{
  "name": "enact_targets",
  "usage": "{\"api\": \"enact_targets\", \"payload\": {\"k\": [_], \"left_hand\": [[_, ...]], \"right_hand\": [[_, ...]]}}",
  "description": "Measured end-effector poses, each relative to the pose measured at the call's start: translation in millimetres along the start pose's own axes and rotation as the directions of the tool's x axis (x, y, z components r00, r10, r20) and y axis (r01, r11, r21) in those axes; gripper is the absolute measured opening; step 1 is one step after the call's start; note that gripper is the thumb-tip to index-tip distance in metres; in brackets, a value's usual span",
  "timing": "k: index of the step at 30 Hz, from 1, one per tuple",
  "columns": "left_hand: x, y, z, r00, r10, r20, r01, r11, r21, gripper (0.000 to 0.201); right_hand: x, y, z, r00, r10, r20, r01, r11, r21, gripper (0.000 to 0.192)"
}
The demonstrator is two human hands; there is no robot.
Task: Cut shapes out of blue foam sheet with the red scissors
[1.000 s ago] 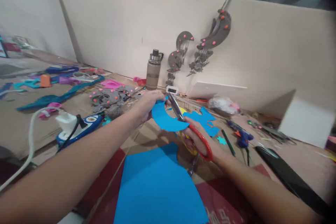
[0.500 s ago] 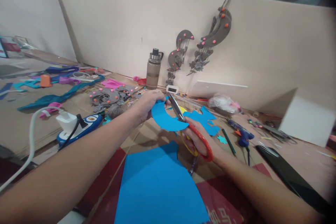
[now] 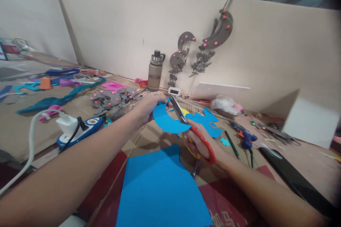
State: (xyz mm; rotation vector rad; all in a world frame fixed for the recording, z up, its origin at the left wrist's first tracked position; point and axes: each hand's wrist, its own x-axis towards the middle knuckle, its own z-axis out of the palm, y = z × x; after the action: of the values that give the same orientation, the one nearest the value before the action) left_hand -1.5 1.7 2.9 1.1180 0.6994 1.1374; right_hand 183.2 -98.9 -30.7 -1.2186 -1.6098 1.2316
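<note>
Between my hands is a blue crescent-shaped felt piece [image 3: 169,123]. My left hand [image 3: 153,104] pinches its upper end. My right hand [image 3: 198,138] grips scissors [image 3: 204,145] with red and yellow handles, and their blades point up and away along the inner curve of the crescent. Whether the blades bite into the felt I cannot tell. Below the hands a large blue felt sheet [image 3: 160,188] with a curved right edge lies on the cardboard. Blue felt scraps [image 3: 207,122] lie beyond my right hand, with a small turquoise felt flower [image 3: 225,142] beside them.
A water bottle [image 3: 155,72] stands against the board. Grey moon mobiles [image 3: 220,35] hang there. At right lie a green pencil [image 3: 231,143], a blue glue gun [image 3: 247,138] and a black phone [image 3: 282,166]. At left are a power strip [image 3: 90,127] and felt strips [image 3: 64,95].
The whole view has shifted very slightly. My hands, the scissors and the blue crescent hold almost the same position.
</note>
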Motion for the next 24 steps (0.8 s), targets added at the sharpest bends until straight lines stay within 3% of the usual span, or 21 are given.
{"api": "enact_targets", "payload": {"k": [19, 24], "left_hand": [[-3.4, 2.6, 2.3, 1.0, -0.008, 0.002, 0.008, 1.0, 0.0, 0.009], [2.4, -2.0, -4.1, 1.0, 0.01, 0.01, -0.01, 1.0, 0.002, 0.004]], "right_hand": [[0.4, 4.9, -0.1, 0.998, 0.021, -0.058, -0.024, 0.998, -0.052, 0.012], [1.4, -1.2, 3.9, 0.983, 0.124, -0.134, -0.126, 0.992, -0.006, 0.018]]}}
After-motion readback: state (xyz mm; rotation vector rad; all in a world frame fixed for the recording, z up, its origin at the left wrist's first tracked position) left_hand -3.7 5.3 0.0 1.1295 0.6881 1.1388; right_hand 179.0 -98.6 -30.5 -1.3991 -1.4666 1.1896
